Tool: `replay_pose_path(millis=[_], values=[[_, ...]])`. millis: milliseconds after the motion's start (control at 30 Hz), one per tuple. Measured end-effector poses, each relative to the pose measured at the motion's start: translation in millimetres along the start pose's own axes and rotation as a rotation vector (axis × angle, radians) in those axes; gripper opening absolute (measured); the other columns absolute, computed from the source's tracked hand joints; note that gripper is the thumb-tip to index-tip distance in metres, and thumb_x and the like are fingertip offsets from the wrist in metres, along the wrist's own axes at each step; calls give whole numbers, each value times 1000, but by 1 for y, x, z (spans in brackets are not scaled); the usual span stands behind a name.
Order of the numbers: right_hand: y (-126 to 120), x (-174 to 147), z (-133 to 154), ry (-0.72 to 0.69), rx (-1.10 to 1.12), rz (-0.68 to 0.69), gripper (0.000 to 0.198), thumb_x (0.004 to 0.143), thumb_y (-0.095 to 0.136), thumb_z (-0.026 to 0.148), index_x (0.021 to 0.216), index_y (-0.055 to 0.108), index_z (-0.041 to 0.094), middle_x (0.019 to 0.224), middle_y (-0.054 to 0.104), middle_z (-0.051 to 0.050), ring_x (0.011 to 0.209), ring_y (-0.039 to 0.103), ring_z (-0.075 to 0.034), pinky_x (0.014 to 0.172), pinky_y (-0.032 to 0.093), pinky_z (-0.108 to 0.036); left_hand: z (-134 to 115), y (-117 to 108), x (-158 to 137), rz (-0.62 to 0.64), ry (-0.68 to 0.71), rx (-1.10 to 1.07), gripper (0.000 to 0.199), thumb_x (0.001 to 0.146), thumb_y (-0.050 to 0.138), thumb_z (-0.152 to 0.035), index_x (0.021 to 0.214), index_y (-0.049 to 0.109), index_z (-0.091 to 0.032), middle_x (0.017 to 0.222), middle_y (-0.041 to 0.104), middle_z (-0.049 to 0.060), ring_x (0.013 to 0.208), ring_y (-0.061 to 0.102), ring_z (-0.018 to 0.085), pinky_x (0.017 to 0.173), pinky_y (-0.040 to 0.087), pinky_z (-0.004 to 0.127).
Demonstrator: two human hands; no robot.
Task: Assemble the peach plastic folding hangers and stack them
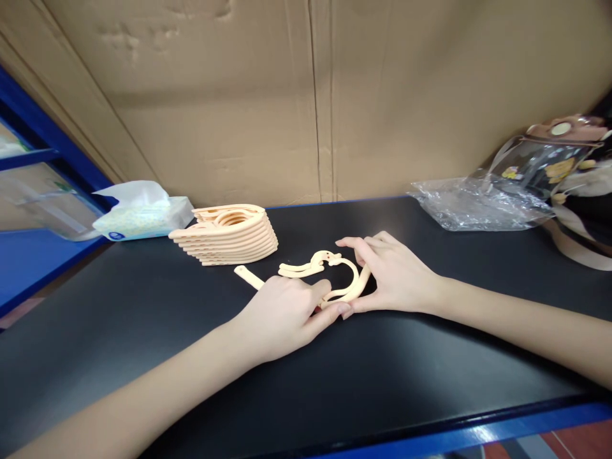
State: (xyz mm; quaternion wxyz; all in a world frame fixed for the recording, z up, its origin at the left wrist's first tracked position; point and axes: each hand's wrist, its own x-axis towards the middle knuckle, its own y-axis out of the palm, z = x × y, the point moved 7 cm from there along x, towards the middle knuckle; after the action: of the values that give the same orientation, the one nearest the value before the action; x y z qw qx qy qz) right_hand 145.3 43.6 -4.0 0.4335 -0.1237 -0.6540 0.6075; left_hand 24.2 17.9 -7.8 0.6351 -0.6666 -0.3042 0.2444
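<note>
A cream plastic folding hanger (pixel 354 287) lies low over the black table between my two hands. Its curved hook part and a loose-looking arm show above my left hand (pixel 287 312), and another straight arm sticks out to the left. That hand is closed round the near edge of the hanger, thumb pointing right. My right hand (pixel 394 271) grips the hanger's right side between thumb and fingers, the index finger raised. Both thumb tips meet near the bottom edge. Further back on the left stands a neat stack of matching folded hangers (pixel 234 239).
A tissue pack (pixel 143 213) sits behind the stack, beside a blue shelf frame (pixel 71 166). At the back right are a crumpled clear plastic bag (pixel 478 204) and a clear bottle (pixel 540 166) with a brown lid and strap. Cardboard (pixel 229 95) walls off the table's (pixel 382 382) rear.
</note>
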Motion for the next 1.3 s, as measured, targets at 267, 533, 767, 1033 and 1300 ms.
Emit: replay_pose_path(millis=[267, 533, 767, 1033, 1300], values=[[-3, 0, 5, -56, 20, -9, 88, 63, 60, 74, 123, 49, 12, 86, 62, -8, 78, 56, -23, 79, 39, -37, -5, 2, -2, 45, 153, 9, 43, 97, 30, -45, 72, 50, -17, 55, 55, -1, 48, 51, 13, 48, 27, 23], [-6, 0, 1, -56, 191, -6, 83, 63, 62, 73, 122, 46, 17, 104, 61, -9, 95, 55, -25, 87, 39, -41, -7, -2, -3, 10, 213, -63, 27, 92, 42, -36, 73, 45, -18, 55, 52, -3, 45, 47, 11, 46, 26, 22], [-17, -1, -2, -93, 176, -139, 47, 89, 47, 53, 121, 46, 20, 127, 50, -12, 116, 45, -26, 95, 36, -44, 0, -7, -1, -107, 58, 55, 25, 93, 41, -35, 76, 46, -18, 56, 52, -3, 45, 47, 12, 45, 24, 22], [-25, -6, 12, -175, -19, -196, 33, 94, 42, 40, 111, 60, 18, 88, 63, -6, 79, 52, -19, 71, 36, -35, 3, -10, -2, -172, -8, 138, 23, 93, 42, -37, 96, 52, -16, 61, 59, -1, 48, 54, 15, 45, 27, 22], [-21, -2, 3, -21, 55, -175, 27, 95, 42, 37, 84, 59, 19, 81, 60, -3, 76, 48, -18, 70, 35, -32, -4, -7, -2, -164, 98, 157, 31, 92, 45, -45, 82, 53, -17, 66, 63, 0, 53, 58, 14, 46, 29, 22]])
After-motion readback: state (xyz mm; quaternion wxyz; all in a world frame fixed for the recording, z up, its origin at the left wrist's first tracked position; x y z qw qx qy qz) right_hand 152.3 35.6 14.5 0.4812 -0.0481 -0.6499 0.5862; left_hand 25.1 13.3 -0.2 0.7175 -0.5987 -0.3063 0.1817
